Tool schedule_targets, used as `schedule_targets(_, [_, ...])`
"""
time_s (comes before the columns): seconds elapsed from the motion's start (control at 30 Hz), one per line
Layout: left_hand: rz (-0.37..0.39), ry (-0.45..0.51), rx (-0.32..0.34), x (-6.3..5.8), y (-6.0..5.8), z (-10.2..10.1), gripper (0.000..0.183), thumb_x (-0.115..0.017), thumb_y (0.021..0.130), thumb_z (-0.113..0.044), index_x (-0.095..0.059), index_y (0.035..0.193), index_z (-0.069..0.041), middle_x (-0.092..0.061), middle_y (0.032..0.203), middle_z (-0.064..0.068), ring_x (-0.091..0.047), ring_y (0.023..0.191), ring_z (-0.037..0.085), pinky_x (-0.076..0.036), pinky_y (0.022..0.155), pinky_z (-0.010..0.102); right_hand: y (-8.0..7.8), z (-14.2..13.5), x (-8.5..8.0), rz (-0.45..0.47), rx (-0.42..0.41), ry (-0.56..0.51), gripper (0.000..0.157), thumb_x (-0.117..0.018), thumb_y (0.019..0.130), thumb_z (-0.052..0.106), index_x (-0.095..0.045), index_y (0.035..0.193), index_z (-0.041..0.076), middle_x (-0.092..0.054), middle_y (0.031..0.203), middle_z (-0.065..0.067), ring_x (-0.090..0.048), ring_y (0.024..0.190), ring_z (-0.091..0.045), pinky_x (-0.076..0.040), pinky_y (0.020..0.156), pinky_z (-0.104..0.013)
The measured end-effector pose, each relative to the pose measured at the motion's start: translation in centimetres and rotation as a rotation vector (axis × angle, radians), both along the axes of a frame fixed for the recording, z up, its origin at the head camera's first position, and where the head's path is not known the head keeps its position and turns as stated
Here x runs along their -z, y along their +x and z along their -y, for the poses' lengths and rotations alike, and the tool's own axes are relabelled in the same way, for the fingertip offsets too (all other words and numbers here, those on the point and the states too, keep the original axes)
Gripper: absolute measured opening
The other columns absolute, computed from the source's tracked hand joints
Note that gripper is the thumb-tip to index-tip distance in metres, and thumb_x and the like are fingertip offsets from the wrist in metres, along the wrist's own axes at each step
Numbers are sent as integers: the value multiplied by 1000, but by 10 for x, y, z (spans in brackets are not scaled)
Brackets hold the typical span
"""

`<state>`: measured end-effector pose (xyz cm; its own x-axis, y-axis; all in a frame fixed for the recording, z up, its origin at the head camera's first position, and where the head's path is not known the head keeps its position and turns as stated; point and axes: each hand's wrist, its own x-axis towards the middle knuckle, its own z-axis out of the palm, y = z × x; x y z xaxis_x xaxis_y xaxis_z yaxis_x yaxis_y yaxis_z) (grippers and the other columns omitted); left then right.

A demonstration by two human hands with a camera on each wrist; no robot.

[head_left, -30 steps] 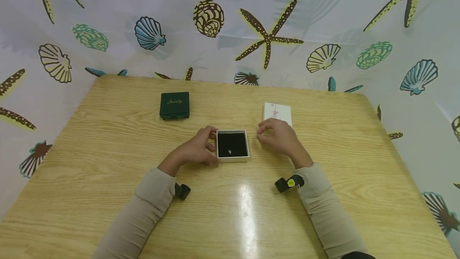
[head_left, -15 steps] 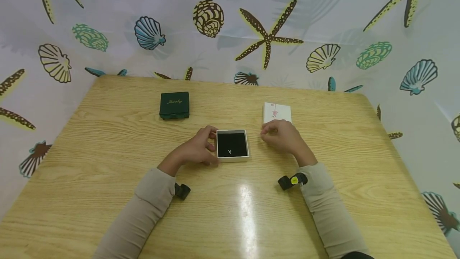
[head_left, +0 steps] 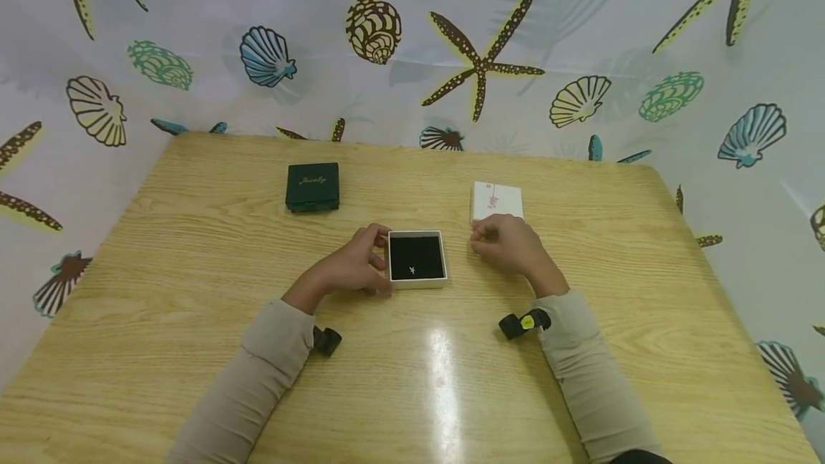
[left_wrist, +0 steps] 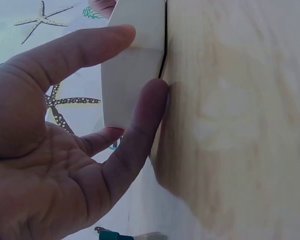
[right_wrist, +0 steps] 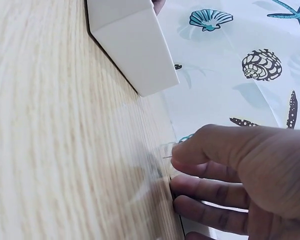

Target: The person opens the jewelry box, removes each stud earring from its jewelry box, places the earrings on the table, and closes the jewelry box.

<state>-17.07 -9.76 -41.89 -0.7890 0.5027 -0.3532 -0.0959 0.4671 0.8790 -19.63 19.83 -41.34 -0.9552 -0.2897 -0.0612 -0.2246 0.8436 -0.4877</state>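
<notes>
An open white jewelry box (head_left: 419, 283) with a black lining lies mid-table. A tiny silvery piece (head_left: 412, 271), too small to make out, sits on the lining near the front. My left hand (head_left: 351, 261) holds the box by its left end, thumb at the front corner and fingers round to the back; the left wrist view has these fingers (left_wrist: 147, 107) against its wall. Just in front of a white lid (head_left: 498, 200) with a pink print is my right hand (head_left: 509, 243). Its thumb and index finger pinch a thin, clear plastic film (right_wrist: 166, 150), faintly visible in the right wrist view.
A dark green box (head_left: 312, 187) with gold lettering stands at the back left. The wooden table (head_left: 412, 392) ends at the back against a cloth (head_left: 412, 34) printed with shells and starfish.
My right hand has moved slightly right, away from the jewelry box, its thumb and index finger closing together. The left hand and the box have stayed put.
</notes>
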Motion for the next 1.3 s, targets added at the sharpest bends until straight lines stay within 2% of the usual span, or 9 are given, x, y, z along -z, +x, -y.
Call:
schedule_targets(0.2, [1,-3,-1,-1,0,-1,88,-77,73,-7,-22,142,-14,-27,139,13,-49,111,29,-55,64,31,2,0,-3,-10,23,63,9,-63,84,23,-68,80,15,-67,115,-9,-62,107,-28,-47,82,-43])
schedule_targets(0.47, [6,5,-1,0,0,-1,88,-77,73,-6,-22,141,-14,-27,139,13,-49,110,29,-54,63,31,3,1,-5,17,66,108,9,-62,83,23,-68,80,17,-66,104,-5,-56,88,-22,-45,75,-40])
schedule_targets(0.7, [7,1,-2,-1,0,-1,88,-77,73,-6,-22,141,-14,-27,139,13,-49,110,29,-54,63,31,3,4,-5,16,96,144,10,-62,82,24,-69,81,17,-64,102,-4,-55,85,-21,-43,69,-35])
schedule_targets(0.97, [9,0,-1,0,0,-1,88,-77,73,-6,-22,141,-14,-27,140,13,-49,110,29,-54,63,31,6,7,-6,23,148,172,14,-60,82,24,-71,82,16,-61,92,-3,-52,75,-19,-37,56,-27])
schedule_targets(1.3, [8,3,0,1,-1,-1,89,-77,73,-6,-21,142,-14,-27,141,13,-48,111,29,-54,63,31,5,8,-6,27,171,167,15,-59,82,23,-73,84,16,-66,97,-4,-53,74,-18,-39,56,-27])
